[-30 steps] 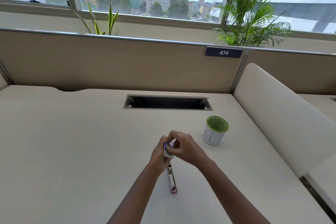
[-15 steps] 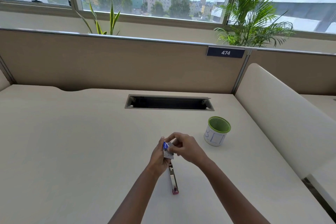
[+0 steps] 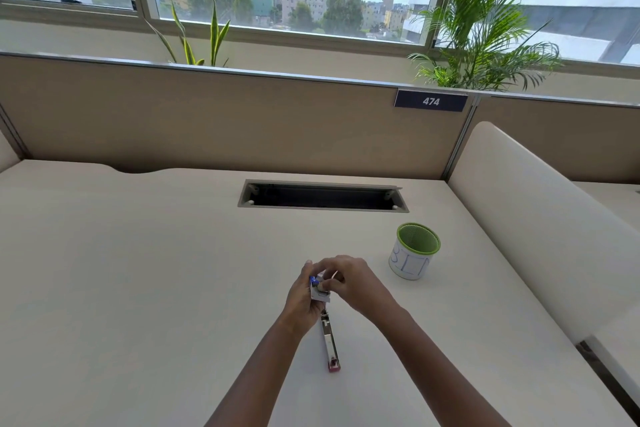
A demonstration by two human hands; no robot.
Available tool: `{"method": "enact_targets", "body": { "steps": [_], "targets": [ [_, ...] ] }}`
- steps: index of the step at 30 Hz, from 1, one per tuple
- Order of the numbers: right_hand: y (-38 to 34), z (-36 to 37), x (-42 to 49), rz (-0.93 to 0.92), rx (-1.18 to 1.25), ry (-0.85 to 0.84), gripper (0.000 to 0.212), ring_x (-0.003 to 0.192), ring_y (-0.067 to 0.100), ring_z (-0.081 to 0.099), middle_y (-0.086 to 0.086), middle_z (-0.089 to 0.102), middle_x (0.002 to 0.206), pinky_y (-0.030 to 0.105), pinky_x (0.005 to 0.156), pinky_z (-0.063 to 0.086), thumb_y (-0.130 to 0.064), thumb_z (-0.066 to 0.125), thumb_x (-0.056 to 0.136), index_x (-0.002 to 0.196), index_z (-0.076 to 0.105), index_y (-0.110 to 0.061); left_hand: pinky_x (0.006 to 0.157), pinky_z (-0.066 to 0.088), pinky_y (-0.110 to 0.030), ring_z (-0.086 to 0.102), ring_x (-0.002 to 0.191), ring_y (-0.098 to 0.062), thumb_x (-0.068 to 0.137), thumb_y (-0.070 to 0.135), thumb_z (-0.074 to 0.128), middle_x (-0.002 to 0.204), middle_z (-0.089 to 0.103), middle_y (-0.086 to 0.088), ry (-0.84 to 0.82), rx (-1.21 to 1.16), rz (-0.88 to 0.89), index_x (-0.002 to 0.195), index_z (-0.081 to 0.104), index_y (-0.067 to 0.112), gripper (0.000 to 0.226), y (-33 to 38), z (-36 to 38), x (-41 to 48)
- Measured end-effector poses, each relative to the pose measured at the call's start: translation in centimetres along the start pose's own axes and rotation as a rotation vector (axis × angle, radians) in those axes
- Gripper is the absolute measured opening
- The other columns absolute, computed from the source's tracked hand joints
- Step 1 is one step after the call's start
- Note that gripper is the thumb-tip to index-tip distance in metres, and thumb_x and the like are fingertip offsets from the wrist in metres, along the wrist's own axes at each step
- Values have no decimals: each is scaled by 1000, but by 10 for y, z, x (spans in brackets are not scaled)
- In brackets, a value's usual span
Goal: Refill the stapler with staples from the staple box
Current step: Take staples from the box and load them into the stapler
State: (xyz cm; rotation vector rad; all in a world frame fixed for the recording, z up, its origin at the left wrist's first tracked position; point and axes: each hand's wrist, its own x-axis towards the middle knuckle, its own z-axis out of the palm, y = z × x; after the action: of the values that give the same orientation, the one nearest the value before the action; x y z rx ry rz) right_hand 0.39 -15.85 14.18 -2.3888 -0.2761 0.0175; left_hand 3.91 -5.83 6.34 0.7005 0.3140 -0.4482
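A small stapler with a pink end lies open and flat on the desk, metal channel facing up, pointing toward me. Just above its far end, my left hand holds a small white and blue staple box. My right hand has its fingertips pinched at the top of the box. Whether staples are between those fingers is too small to tell.
A green-rimmed white cup stands to the right of my hands. A rectangular cable slot is cut into the desk further back. A padded divider borders the desk on the right, a partition wall at the back.
My hands have stayed above the stapler's far end. The right fingers have shifted slightly on the box. The stapler has not moved.
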Motion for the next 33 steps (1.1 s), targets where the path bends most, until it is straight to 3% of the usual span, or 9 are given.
{"method": "enact_targets", "body": {
  "steps": [3,9,14,19,24,29,33],
  "targets": [
    [-1,-2,0,-3,-3,-12,21,85,27,64,17,65,100,36,82,55,-2,61,82,98,70,-12,48,53,-15,69,53,-11,100,31,35,78,68,-12,-16,-2,-5,92,58,4,36,1,0,-1],
    [-4,-2,-2,-10,-24,-27,15,85,25,63,13,64,99,34,80,53,-13,61,84,95,71,-13,48,47,-16,67,51,-7,100,31,34,65,71,-4,12,76,12,87,59,9,35,2,2,-3],
    [-8,-2,-1,28,-14,-17,11,84,26,65,15,65,99,39,82,55,-15,62,82,89,70,-10,51,51,-16,69,57,-7,101,32,31,80,70,-7,-10,79,9,102,56,5,37,3,3,-4],
    [-10,1,-1,54,-45,18,17,86,27,64,15,64,100,38,82,54,-10,58,82,95,70,-9,44,51,-13,68,49,-7,100,29,34,55,71,0,9,77,27,86,58,7,36,3,4,-5],
    [-11,5,-4,8,-143,22,25,89,28,61,16,62,101,36,79,53,-5,51,82,102,66,-9,41,50,-12,66,46,-5,101,24,34,50,68,1,22,112,45,80,58,8,36,1,4,-1],
    [-11,7,-6,-78,-126,56,25,89,25,61,14,62,103,17,66,40,-1,51,83,103,65,-9,42,49,-12,62,45,-5,101,14,34,62,62,-4,39,123,59,81,58,8,32,-1,3,2],
    [-10,8,-5,-92,-74,78,26,83,14,56,13,64,103,1,60,32,-1,54,82,104,65,-8,44,51,-13,62,46,-5,101,18,35,68,60,-6,22,83,57,84,57,8,30,-1,3,3]
  ]
}}
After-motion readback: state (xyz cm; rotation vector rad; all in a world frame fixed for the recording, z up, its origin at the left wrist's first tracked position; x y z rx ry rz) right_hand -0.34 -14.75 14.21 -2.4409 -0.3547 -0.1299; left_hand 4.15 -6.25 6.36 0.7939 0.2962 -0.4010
